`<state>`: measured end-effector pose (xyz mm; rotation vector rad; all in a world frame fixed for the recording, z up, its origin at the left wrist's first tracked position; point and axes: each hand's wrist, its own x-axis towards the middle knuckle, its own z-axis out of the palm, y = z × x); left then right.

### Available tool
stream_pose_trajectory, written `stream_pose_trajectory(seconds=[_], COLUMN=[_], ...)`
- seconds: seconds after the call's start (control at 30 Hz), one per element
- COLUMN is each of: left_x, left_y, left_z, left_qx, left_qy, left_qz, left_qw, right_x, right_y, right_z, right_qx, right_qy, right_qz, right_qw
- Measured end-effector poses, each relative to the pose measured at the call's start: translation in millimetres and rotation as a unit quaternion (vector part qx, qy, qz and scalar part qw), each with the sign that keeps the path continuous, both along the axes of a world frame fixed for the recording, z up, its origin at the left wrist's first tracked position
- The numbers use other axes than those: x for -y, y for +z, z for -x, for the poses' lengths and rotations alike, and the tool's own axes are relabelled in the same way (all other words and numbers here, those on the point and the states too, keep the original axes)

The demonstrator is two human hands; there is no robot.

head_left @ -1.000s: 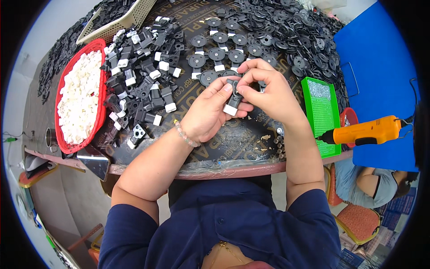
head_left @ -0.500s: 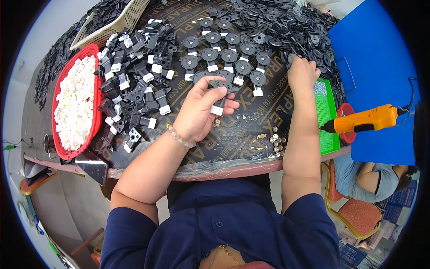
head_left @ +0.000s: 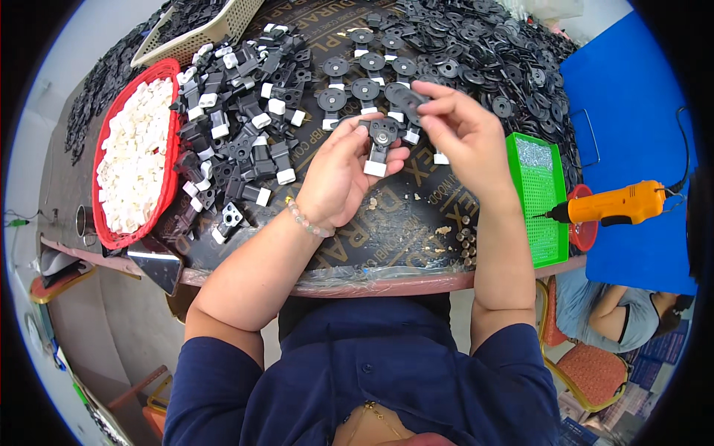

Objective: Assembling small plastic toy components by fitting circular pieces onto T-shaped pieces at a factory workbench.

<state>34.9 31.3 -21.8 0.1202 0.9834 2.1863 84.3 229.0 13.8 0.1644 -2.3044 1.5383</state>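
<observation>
My left hand (head_left: 338, 167) is closed around a black plastic bracket (head_left: 381, 137) with a white end piece pointing toward me. A round metal part shows in the middle of its top. Just to the right and a little farther off, my right hand (head_left: 468, 141) pinches a black plastic disc (head_left: 405, 104), tilted and apart from the bracket. Beyond both hands stand rows of similar brackets with discs on top (head_left: 365, 90). The disc in my fingers hides some of them. At the far right lies a heap of loose black discs (head_left: 513, 74).
On the left are a pile of black-and-white brackets (head_left: 249, 126) and a red basket (head_left: 175, 141) of white pieces. A green tray (head_left: 547, 223) of screws, an orange electric screwdriver (head_left: 613, 203) and a blue panel (head_left: 625, 97) stand right. Small metal parts (head_left: 467, 241) lie near the edge.
My right hand has come from the disc heap back toward my left hand, bringing a black disc. The left hand still holds the bracket, now with its top in plain sight. The view has shifted slightly.
</observation>
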Motion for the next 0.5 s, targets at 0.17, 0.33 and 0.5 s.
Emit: stream_pose_trajectory(seconds=[0.17, 0.33, 0.5], left_x=[0.0, -1.0, -2.6], left_y=[-4.8, -3.3, -3.4], left_z=[2.5, 0.6, -1.6], left_qx=[0.001, -0.008, -0.018], left_qy=[0.042, 0.035, 0.033], left_qz=[-0.053, -0.063, -0.07], left_qw=[0.998, 0.997, 0.997], right_x=[21.2, 24.4, 26.9], right_y=[2.1, 0.4, 2.6], right_z=[-2.6, 0.4, -2.9], right_qx=[-0.078, -0.111, -0.104], right_qy=[0.014, 0.008, -0.014], right_qz=[-0.117, -0.177, -0.237], right_qw=[0.99, 0.978, 0.966])
